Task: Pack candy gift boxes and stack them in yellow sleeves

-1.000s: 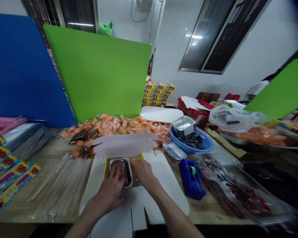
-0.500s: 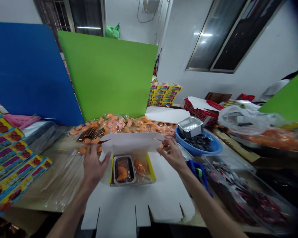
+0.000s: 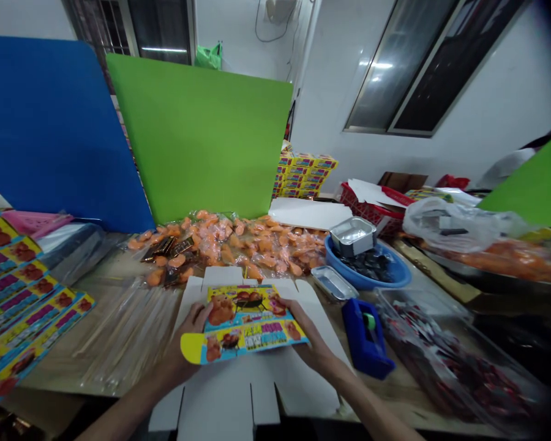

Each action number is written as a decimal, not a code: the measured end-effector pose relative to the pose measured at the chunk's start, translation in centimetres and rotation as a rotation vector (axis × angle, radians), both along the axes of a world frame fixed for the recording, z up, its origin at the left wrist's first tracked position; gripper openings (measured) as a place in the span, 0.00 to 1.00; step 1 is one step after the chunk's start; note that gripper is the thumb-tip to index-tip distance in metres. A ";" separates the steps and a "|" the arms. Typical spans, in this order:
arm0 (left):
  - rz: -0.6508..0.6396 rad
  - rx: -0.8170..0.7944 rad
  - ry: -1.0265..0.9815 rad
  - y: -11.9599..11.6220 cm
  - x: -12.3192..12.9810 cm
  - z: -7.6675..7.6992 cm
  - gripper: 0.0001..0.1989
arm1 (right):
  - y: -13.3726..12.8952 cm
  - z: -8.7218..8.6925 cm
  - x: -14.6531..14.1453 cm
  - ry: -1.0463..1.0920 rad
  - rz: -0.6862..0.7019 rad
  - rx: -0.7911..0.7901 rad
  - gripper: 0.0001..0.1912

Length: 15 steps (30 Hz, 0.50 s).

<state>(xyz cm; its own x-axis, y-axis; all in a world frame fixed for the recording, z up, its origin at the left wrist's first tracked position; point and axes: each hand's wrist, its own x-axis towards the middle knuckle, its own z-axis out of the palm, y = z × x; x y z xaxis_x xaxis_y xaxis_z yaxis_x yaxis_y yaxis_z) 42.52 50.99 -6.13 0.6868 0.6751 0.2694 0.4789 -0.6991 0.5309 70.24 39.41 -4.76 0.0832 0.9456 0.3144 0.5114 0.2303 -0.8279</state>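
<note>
A printed box point(image 3: 248, 309) in yellow and blue lies on flat white cardboard point(image 3: 220, 398) in front of me. Its lid is folded over the top, and a front flap with a rounded yellow end sticks out toward me. My left hand point(image 3: 190, 337) grips the left side of the box, and my right hand point(image 3: 310, 334) holds its right side. The fingertips of both hands are partly hidden behind the box. Whatever lies inside is covered by the lid.
Orange pieces in clear bags point(image 3: 257, 242) spread behind the box. To the right are a foil tray point(image 3: 334, 283), a blue tape dispenser point(image 3: 367, 337), a blue basin point(image 3: 395, 269) and a clear bin point(image 3: 459, 361). Wrapped sticks point(image 3: 128, 334) and printed boxes point(image 3: 22, 300) are at left.
The raised white lid has come down toward me over the tray and orange pieces, showing its printed side. Both hands have moved from the lid's corners to the box's sides.
</note>
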 end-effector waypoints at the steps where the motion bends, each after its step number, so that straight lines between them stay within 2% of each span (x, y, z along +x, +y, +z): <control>1: -0.017 0.036 0.028 -0.3 -0.3 -0.4 0.39 | -0.4 -0.7 0.0 -0.005 0.016 -0.005 0.27; 4: -0.089 0.161 0.071 -0.5 -0.6 -0.9 0.50 | -0.9 -2.1 0.1 -0.041 0.044 -0.044 0.32; 7: -0.152 0.185 0.101 0.0 -0.9 -1.5 0.52 | -0.9 -2.4 0.4 -0.113 0.077 -0.070 0.42; 9: -0.145 0.134 0.125 0.7 -1.2 -1.7 0.47 | -0.8 -2.2 0.7 -0.158 0.119 -0.086 0.48; 10: -0.120 0.105 0.117 1.1 -1.2 -1.5 0.43 | -0.7 -2.0 0.9 -0.162 0.136 -0.097 0.48; 12: -0.057 0.069 0.037 2.0 -0.9 -0.5 0.32 | -0.5 -1.4 1.2 -0.126 0.146 -0.138 0.43; 15: 0.011 -0.010 -0.115 3.1 0.5 2.5 0.22 | 0.0 0.1 1.7 -0.033 0.107 -0.189 0.30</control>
